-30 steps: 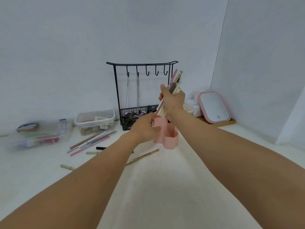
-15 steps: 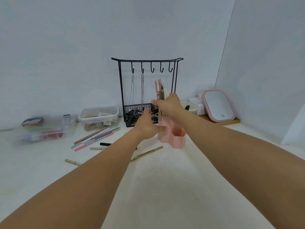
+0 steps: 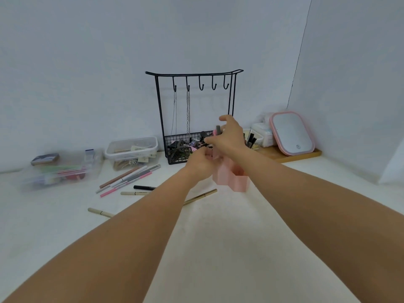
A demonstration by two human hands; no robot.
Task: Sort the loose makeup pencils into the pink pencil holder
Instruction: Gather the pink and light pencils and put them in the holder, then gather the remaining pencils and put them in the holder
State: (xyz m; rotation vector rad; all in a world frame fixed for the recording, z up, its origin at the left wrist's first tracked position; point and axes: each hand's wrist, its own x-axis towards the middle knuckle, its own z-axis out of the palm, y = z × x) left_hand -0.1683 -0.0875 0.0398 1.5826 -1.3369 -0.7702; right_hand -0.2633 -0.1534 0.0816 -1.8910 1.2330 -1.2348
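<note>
The pink pencil holder [image 3: 237, 183] stands on the white table in front of the black wire rack. My left hand [image 3: 200, 164] grips its left side. My right hand [image 3: 228, 136] hovers just over the holder's top with fingers spread. The grey and pink tips of a pencil bunch [image 3: 217, 130] stick up from the holder beside its palm. Loose pencils lie to the left: a fanned group [image 3: 129, 178], a black one [image 3: 144, 187], two beige ones [image 3: 134, 193] [image 3: 100, 212], and a gold one [image 3: 201, 196] partly under my left forearm.
A black wire jewellery rack [image 3: 194, 119] with chains and a full basket stands right behind the holder. Clear plastic boxes [image 3: 132, 149] [image 3: 61, 169] sit at the left. A pink mirror [image 3: 291, 133] and small white containers rest on a wooden tray [image 3: 306, 154] at the right.
My right hand came down with the pencil bunch into the holder, and its fingers have spread apart. My left hand stayed on the holder's side.
</note>
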